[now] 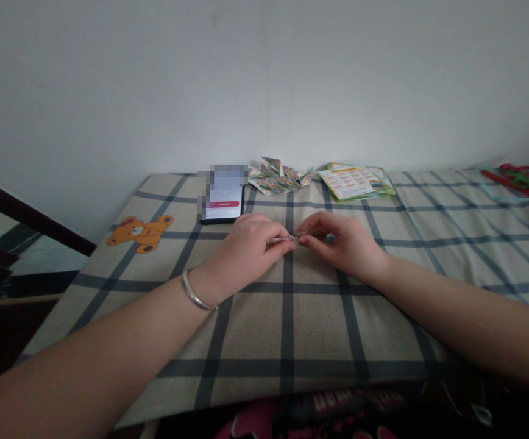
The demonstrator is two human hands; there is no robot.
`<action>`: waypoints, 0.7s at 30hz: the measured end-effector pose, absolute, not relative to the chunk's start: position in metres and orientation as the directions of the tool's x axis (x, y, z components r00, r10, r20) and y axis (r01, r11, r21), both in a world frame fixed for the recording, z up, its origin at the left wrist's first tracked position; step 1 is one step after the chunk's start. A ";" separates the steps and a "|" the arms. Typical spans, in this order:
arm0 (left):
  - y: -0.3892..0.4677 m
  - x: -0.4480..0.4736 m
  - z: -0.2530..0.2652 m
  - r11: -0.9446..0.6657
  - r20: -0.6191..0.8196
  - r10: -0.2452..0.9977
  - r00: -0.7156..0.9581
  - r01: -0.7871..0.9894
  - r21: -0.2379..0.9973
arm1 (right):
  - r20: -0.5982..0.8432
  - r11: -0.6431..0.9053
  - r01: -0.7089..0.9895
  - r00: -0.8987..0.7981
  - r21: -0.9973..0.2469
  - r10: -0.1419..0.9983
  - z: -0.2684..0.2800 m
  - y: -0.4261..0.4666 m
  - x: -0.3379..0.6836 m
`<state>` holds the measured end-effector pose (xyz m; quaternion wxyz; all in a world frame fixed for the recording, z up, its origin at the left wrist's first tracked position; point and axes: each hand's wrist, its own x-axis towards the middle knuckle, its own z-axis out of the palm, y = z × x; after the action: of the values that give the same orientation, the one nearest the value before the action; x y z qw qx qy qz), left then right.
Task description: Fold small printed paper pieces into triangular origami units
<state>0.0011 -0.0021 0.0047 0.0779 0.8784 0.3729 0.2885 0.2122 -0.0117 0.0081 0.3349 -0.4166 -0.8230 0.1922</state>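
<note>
Over the middle of the table, my left hand (259, 235) pinches a thin, folded-looking piece of printed paper (283, 239) between thumb and fingers. My right hand (333, 241) meets it fingertip to fingertip and grips the paper's other end. Most of the paper is hidden by the fingers. Beyond my hands, several folded printed paper pieces (280, 183) lie in a loose cluster against the wall. To their right rests a stack of printed leaflets (353, 183). A silver bangle (194, 289) circles my left wrist.
A phone (222, 207) with its screen lit lies behind my left hand. The checked tablecloth (255, 329) carries an orange teddy bear picture (140, 233) at left. Colourful strips (520, 183) are heaped at the far right. A white wall (264, 79) borders the table's back edge.
</note>
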 end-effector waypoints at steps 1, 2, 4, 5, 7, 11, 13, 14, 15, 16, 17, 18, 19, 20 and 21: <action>-0.002 0.001 0.004 -0.713 0.453 0.696 0.558 0.612 0.342 | 0.362 0.568 0.569 -0.441 -0.595 0.821 0.009 -0.011 0.212; -0.002 0.001 0.004 -0.717 0.456 0.691 0.561 0.613 0.332 | 0.329 0.552 0.580 -0.450 -0.599 0.830 0.010 -0.011 0.212; -0.002 0.001 0.004 -0.721 0.455 0.685 0.568 0.615 0.319 | 0.272 0.519 0.592 -0.459 -0.616 0.846 0.010 -0.010 0.212; -0.002 0.001 0.004 -0.723 0.454 0.684 0.571 0.616 0.313 | 0.257 0.508 0.591 -0.459 -0.627 0.851 0.009 -0.009 0.212; -0.002 0.000 0.004 -0.724 0.444 0.682 0.581 0.621 0.301 | 0.251 0.502 0.583 -0.459 -0.639 0.852 0.008 -0.009 0.212; -0.001 -0.001 0.004 -0.742 0.425 0.664 0.616 0.612 0.272 | 0.259 0.515 0.590 -0.466 -0.622 0.846 0.006 -0.009 0.210; -0.001 -0.001 0.003 -0.739 0.411 0.668 0.620 0.615 0.274 | 0.260 0.520 0.597 -0.469 -0.610 0.844 0.006 -0.009 0.209; -0.001 -0.001 0.002 -0.732 0.401 0.677 0.617 0.624 0.275 | 0.258 0.520 0.599 -0.470 -0.608 0.844 0.006 -0.010 0.208; 0.000 -0.001 0.002 -0.722 0.387 0.687 0.615 0.635 0.274 | 0.258 0.519 0.599 -0.469 -0.610 0.845 0.006 -0.010 0.208; 0.000 -0.001 0.001 -0.713 0.373 0.698 0.612 0.646 0.272 | 0.259 0.516 0.594 -0.465 -0.618 0.846 0.006 -0.009 0.207; 0.000 -0.001 0.001 -0.704 0.358 0.707 0.610 0.656 0.272 | 0.261 0.511 0.584 -0.461 -0.630 0.848 0.006 -0.009 0.207; 0.000 -0.001 0.001 -0.699 0.344 0.713 0.611 0.662 0.271 | 0.264 0.508 0.569 -0.457 -0.647 0.849 0.005 -0.008 0.207; 0.000 -0.001 0.000 -0.697 0.333 0.715 0.615 0.664 0.270 | 0.268 0.503 0.549 -0.453 -0.667 0.850 0.005 -0.007 0.208; 0.001 -0.001 0.000 -0.700 0.331 0.712 0.620 0.661 0.269 | 0.270 0.497 0.529 -0.449 -0.688 0.851 0.005 -0.006 0.208; 0.001 -0.001 0.001 -0.706 0.334 0.706 0.624 0.656 0.266 | 0.264 0.488 0.513 -0.449 -0.706 0.854 0.004 -0.005 0.209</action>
<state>-0.0007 0.0010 0.0006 0.0592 0.8993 0.3786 0.2109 0.2087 -0.0051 0.0043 0.3088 -0.4242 -0.8055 0.2755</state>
